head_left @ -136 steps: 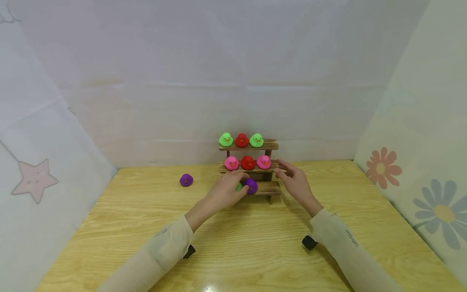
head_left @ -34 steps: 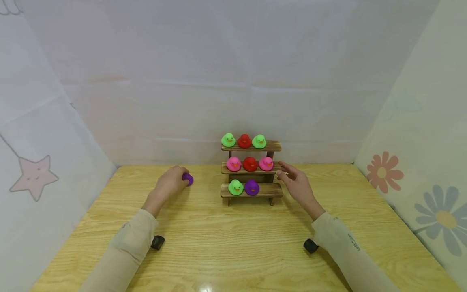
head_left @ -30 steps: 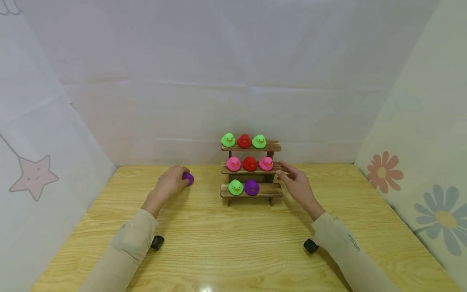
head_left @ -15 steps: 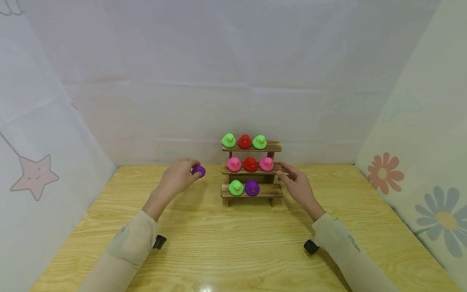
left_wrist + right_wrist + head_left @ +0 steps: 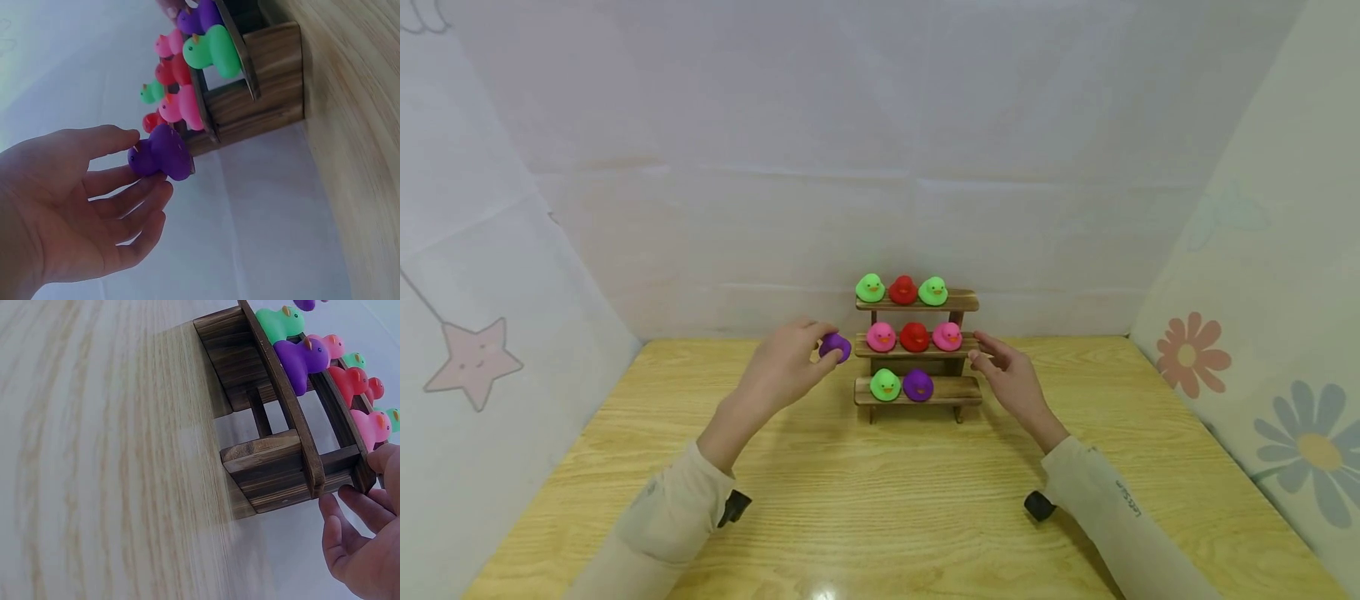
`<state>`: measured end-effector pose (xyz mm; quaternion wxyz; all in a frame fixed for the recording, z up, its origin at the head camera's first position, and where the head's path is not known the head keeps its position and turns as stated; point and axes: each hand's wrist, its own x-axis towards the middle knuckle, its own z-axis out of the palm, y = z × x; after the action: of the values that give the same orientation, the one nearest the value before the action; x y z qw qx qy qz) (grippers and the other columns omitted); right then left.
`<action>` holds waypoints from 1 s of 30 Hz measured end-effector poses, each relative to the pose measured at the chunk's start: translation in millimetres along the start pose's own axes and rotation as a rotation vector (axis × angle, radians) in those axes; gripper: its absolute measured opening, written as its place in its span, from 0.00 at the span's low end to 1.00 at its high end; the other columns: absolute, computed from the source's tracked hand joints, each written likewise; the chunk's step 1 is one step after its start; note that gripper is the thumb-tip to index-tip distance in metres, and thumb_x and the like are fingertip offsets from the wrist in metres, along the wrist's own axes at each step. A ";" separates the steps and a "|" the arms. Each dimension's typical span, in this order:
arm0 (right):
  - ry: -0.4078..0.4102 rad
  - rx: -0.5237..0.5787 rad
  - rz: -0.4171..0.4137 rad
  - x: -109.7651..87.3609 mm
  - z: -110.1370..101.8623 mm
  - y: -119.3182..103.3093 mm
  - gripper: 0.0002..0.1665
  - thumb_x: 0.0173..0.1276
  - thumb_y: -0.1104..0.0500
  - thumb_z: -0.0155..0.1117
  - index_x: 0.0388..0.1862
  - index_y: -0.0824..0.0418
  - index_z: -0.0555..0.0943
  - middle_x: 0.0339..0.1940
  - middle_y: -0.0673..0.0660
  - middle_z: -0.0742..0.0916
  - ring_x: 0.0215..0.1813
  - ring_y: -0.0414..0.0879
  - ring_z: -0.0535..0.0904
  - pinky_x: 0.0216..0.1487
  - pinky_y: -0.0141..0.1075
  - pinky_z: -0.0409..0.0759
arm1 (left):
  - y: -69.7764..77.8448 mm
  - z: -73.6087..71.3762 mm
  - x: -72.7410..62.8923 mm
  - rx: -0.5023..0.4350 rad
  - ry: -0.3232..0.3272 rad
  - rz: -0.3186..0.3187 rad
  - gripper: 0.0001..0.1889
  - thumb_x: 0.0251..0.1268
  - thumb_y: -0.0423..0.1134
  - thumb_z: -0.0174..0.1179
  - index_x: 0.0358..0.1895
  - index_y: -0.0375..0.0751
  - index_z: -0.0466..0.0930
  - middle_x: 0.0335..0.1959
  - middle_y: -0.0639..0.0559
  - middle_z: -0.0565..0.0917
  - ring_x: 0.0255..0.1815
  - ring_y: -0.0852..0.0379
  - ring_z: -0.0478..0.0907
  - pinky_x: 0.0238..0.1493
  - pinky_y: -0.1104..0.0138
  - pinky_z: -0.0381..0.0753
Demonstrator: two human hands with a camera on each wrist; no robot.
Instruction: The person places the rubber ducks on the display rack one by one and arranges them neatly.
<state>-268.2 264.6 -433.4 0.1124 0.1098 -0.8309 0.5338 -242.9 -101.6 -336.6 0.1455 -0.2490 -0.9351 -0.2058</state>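
My left hand (image 5: 781, 367) pinches a purple rubber duck (image 5: 836, 347) between thumb and fingertips, in the air just left of a three-tier wooden display stand (image 5: 957, 388). In the left wrist view, that duck (image 5: 161, 153) shows between the thumb and forefinger. With its thumb and fingers, my right hand (image 5: 1013, 379) holds the right end of the stand's middle tier. On the bottom tier sit a green duck (image 5: 885, 385) and another purple duck (image 5: 918, 386), with bare wood to their right.
The middle tier carries a red duck (image 5: 915, 337) between two pink ducks (image 5: 881, 337). On the top tier, a red duck (image 5: 903, 290) sits between two green ones (image 5: 870, 288). The stand is on a wood-grain table (image 5: 865, 500), before a pale cloth backdrop (image 5: 775, 208).
My left hand released one purple duck on the bottom tier, then lifted the other from the table and carried it right toward the stand. The right hand stays at the stand's end.
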 end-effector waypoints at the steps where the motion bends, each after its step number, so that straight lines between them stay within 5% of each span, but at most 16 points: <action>1: -0.002 0.001 -0.002 0.2 0.0 0.1 0.33 0.78 0.44 0.61 0.75 0.57 0.72 0.67 0.57 0.80 0.55 0.58 0.83 0.47 0.39 0.79 | 3.0 0.2 -0.2 -0.010 0.012 0.011 0.20 0.70 0.45 0.67 0.59 0.36 0.83 0.47 0.45 0.83 0.44 0.50 0.79 0.42 0.56 0.82; 8: -0.005 0.009 0.006 -0.4 -0.9 0.5 0.34 0.77 0.44 0.61 0.75 0.59 0.72 0.64 0.58 0.83 0.54 0.56 0.84 0.43 0.38 0.78 | 19.2 11.7 -0.7 -0.039 0.066 0.100 0.17 0.68 0.44 0.69 0.54 0.40 0.85 0.40 0.50 0.83 0.37 0.55 0.77 0.35 0.62 0.79; 20: -0.008 0.015 -0.007 1.3 1.8 1.6 0.33 0.78 0.46 0.62 0.75 0.60 0.72 0.64 0.61 0.82 0.54 0.58 0.84 0.41 0.36 0.78 | 40.2 29.2 3.7 0.003 0.003 0.148 0.19 0.67 0.47 0.70 0.54 0.40 0.85 0.43 0.50 0.82 0.34 0.55 0.76 0.33 0.62 0.77; 30: -0.016 0.011 0.009 2.1 -1.9 3.9 0.34 0.77 0.44 0.62 0.75 0.58 0.72 0.67 0.54 0.80 0.54 0.51 0.84 0.50 0.47 0.79 | 61.6 46.3 16.6 -0.027 -0.051 0.161 0.19 0.68 0.49 0.69 0.57 0.45 0.84 0.51 0.53 0.83 0.47 0.54 0.80 0.44 0.62 0.81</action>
<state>-271.2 267.8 -435.3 0.1025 0.1109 -0.8293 0.5381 -232.2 -24.9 -351.6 0.1343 -0.3303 -0.9126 -0.1999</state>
